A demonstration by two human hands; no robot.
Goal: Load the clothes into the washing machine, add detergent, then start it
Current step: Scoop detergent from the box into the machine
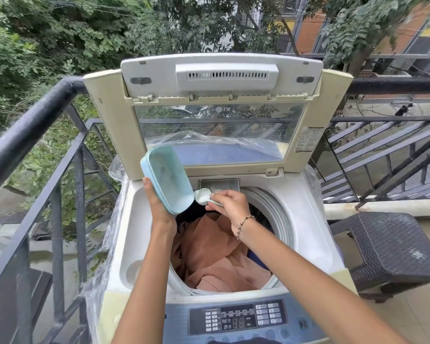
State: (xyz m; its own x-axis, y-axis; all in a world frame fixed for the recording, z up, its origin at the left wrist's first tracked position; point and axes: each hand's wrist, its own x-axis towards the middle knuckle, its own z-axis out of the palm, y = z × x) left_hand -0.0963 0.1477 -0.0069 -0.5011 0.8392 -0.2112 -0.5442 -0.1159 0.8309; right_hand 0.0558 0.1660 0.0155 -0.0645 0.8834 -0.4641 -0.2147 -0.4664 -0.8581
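Observation:
A top-loading washing machine (132, 227) stands open, its lid (216, 95) raised upright. Orange and dark clothes (216, 254) fill the drum. My left hand (157, 202) holds a light blue detergent box (169, 180), tilted over the drum's back left edge with its open side facing me. My right hand (230, 203) grips the handle of a small pale scoop (202, 196) holding white powder, right at the box's lower corner. The detergent drawer slot (219, 183) sits just behind the scoop. The control panel (238, 316) is at the front.
A black metal railing (35, 125) runs along the left and behind the machine. A dark woven plastic stool (392, 247) stands to the right. Clear plastic wrap (102, 247) hangs on the machine's sides. Trees and buildings lie beyond.

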